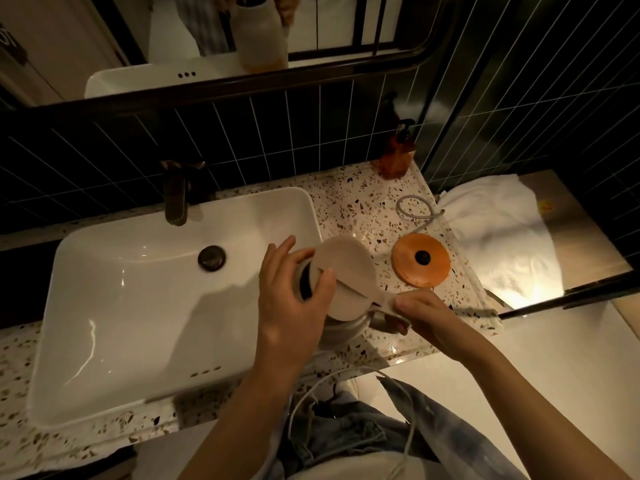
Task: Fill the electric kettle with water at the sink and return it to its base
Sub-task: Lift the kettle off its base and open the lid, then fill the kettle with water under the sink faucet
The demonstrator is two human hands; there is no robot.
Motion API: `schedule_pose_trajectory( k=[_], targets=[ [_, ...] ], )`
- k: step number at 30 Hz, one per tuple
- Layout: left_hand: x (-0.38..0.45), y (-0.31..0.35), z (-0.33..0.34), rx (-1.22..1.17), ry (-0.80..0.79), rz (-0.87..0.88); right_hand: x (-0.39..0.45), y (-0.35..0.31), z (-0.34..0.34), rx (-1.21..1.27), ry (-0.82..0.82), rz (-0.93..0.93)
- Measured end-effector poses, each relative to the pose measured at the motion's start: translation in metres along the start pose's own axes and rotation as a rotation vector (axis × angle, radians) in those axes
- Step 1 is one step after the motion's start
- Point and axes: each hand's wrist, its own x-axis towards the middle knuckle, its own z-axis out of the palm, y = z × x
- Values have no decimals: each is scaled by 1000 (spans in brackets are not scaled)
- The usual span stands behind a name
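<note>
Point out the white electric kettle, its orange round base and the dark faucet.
white electric kettle (341,268): head view, on its lid.
orange round base (408,263): head view, top surface.
dark faucet (175,199): head view, upright body.

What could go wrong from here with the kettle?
1. The kettle sits at the counter edge beside the sink, held by the left hand at the lid and the right hand at the handle; a slip could tip it.
2. The orange base and its cord lie close by on the counter, so spilled water could reach them.
3. The tap is across the basin; carrying the kettle there may knock the rim.
</note>
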Motion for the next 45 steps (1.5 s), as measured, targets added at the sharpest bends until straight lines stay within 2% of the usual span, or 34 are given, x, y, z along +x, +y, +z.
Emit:
schedule_pose_trajectory(
  k=[3, 7, 13, 25, 30, 33, 35, 37, 39, 42, 45],
  targets=[
    [-3, 7, 4, 59, -9, 98, -3, 4, -1, 5, 20, 12],
    [-10, 21, 13, 8, -33, 56, -6, 5, -1, -19, 41, -9],
    [-17, 26, 26, 46, 6, 156, -7, 3, 2, -20, 81, 7],
    [-21, 37, 27, 9, -155, 336, -6, 7, 0, -14, 89, -33],
    [-12, 35, 23, -122, -271, 228, -5, 6, -3, -21, 44, -24],
    [-3, 21, 15, -159, -141, 153, -5, 8, -3, -31, 53, -13],
    [5, 5, 8, -1, -10, 173, -4, 9, -3, -28, 69, -4],
    [13, -12, 4, 113, 46, 167, -4, 10, -3, -32, 66, -1],
    [17, -24, 3, 46, 25, 9, -3, 12, -6, -42, 52, 8],
    [19, -32, 7, -178, -35, -247, -3, 9, -10, -53, 38, 19],
    [15, -31, 13, -343, -62, -392, -4, 9, -12, -28, 28, 27]
  ],
)
